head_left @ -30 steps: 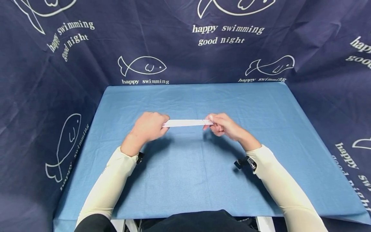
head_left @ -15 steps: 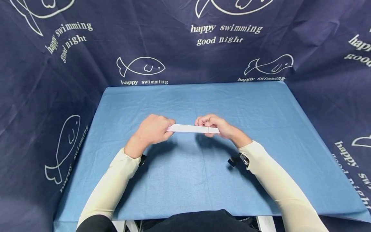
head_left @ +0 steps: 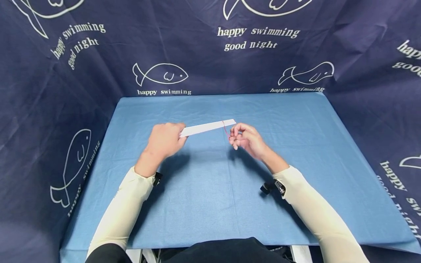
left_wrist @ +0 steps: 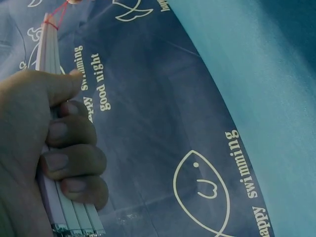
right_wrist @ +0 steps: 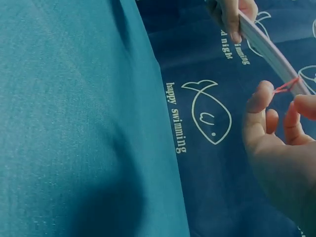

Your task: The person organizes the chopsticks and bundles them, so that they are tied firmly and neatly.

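My left hand (head_left: 165, 140) grips a bundle of slim white sticks (head_left: 206, 127) by its left end, held above the table. In the left wrist view the fingers curl round the bundle, and the sticks' lower ends (left_wrist: 79, 232) look shiny. A thin red rubber band (head_left: 225, 130) goes round the far end of the bundle. My right hand (head_left: 249, 140) has curled fingers and draws a loop of this band away from the sticks. The right wrist view shows the band (right_wrist: 284, 89) stretched from the bundle to a fingertip.
A blue cloth (head_left: 210, 204) covers the table. Dark blue curtains (head_left: 210, 65) with white fish and lettering stand behind it and at both sides. Small dark cameras (head_left: 265, 189) are strapped to the wrists.
My right hand has left the bundle's end and pulls the band out into a loop. The bundle's right end has swung up and away, while my left hand has shifted slightly left.
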`<state>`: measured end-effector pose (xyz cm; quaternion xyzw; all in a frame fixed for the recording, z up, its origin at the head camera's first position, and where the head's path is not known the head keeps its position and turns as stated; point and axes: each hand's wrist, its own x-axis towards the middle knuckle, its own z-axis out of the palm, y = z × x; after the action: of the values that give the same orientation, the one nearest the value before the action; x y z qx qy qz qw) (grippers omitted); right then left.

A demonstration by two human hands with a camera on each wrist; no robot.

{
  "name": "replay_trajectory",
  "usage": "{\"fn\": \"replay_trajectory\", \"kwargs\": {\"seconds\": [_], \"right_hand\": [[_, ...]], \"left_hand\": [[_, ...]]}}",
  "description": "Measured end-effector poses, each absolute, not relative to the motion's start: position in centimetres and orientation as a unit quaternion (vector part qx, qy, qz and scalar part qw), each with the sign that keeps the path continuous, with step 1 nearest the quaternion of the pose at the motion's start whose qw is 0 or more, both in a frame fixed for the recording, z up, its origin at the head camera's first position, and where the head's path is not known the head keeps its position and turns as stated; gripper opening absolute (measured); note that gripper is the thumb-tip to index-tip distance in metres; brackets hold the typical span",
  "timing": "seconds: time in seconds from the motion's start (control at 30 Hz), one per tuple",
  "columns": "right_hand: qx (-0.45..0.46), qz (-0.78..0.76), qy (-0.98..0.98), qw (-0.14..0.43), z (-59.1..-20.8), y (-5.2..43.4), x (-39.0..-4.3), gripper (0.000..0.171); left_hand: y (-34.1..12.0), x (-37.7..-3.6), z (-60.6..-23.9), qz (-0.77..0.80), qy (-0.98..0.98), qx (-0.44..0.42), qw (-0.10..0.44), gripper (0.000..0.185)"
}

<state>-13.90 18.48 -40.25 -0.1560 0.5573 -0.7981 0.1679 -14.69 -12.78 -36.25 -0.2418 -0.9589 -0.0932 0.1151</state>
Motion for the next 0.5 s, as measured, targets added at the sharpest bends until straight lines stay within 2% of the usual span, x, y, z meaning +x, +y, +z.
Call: {"fn": "replay_trajectory", "kwargs": {"seconds": [0.27, 0.4, 0.5], "right_hand": [[-0.145, -0.770, 0.616, 0.086, -40.71, 18.25, -13.20, 0.016], [-0.152, -0.753, 0.636, 0.074, -41.03, 18.43, -13.20, 0.008], [-0.164, -0.746, 0.641, 0.080, -41.03, 18.54, -13.17, 0.012]], "left_hand": [[-12.88, -14.66, -36.12, -0.092, -0.971, -0.197, 0.102, 0.016], [-12.88, -14.62, -36.15, -0.093, -0.972, -0.190, 0.100, 0.015], [-12.86, -14.64, -36.19, -0.093, -0.973, -0.189, 0.096, 0.015]]}}
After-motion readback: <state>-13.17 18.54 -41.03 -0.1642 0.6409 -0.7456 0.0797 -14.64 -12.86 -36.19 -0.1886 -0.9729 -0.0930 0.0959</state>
